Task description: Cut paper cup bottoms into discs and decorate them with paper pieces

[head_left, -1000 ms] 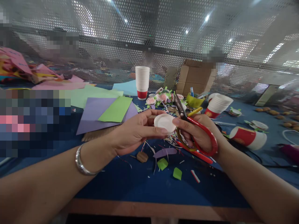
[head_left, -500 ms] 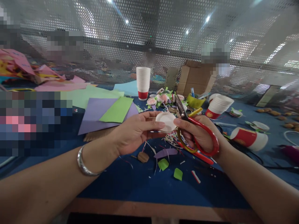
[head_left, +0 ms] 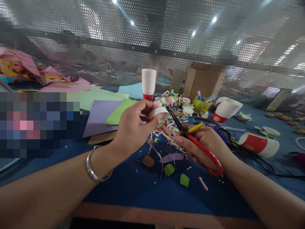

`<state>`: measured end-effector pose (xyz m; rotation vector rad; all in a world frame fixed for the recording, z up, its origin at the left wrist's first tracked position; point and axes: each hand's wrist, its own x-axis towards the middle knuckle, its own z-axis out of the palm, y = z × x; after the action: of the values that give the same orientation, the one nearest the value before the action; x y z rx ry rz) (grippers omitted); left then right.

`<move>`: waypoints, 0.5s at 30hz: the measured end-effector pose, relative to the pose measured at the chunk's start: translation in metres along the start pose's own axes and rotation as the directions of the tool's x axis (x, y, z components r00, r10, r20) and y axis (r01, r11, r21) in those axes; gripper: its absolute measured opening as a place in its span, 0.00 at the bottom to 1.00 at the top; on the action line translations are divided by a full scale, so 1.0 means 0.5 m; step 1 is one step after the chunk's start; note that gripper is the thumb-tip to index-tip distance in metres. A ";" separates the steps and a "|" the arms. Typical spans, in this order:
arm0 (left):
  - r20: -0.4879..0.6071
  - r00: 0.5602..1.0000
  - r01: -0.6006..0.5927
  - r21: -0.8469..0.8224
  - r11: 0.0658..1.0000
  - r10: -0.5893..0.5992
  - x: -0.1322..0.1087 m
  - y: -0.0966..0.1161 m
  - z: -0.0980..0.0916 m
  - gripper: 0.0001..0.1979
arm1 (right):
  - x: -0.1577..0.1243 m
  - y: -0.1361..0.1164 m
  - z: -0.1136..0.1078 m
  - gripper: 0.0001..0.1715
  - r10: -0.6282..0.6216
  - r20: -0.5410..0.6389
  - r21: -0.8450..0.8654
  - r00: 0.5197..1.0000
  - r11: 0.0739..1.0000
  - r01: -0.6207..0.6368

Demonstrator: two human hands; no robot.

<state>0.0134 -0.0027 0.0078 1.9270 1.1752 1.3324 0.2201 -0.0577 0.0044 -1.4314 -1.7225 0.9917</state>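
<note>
My left hand pinches a small cut-off paper cup bottom, white with a red rim, held up over the blue table. A metal bracelet circles that wrist. My right hand grips red-handled scissors; their dark blades point up-left and the tips touch the cup piece. Paper scraps in green, purple and white lie below both hands.
Purple and green paper sheets lie at the left. A stack of cups stands at the back, another stack lies tilted at the right, and a single cup lies on its side. A cardboard box stands against the mesh wall.
My left hand has lifted and tilted the cup piece so its red rim shows. My right hand has lowered the scissors and swung the blades toward the piece.
</note>
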 end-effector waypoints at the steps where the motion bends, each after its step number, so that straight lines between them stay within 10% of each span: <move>1: -0.011 1.000 -0.019 0.035 0.999 0.019 0.000 0.001 0.000 0.10 | -0.003 -0.001 0.002 0.20 0.022 0.030 0.022 0.999 1.000 -0.022; 15: -0.040 0.973 -0.214 0.192 0.958 0.226 -0.007 -0.012 0.002 0.08 | -0.008 0.003 0.004 0.26 0.126 0.151 0.036 0.980 0.990 -0.133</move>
<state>0.0117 -0.0029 0.0007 2.2195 1.1786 1.4489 0.2195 -0.0616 0.0021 -1.4877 -1.7164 1.2280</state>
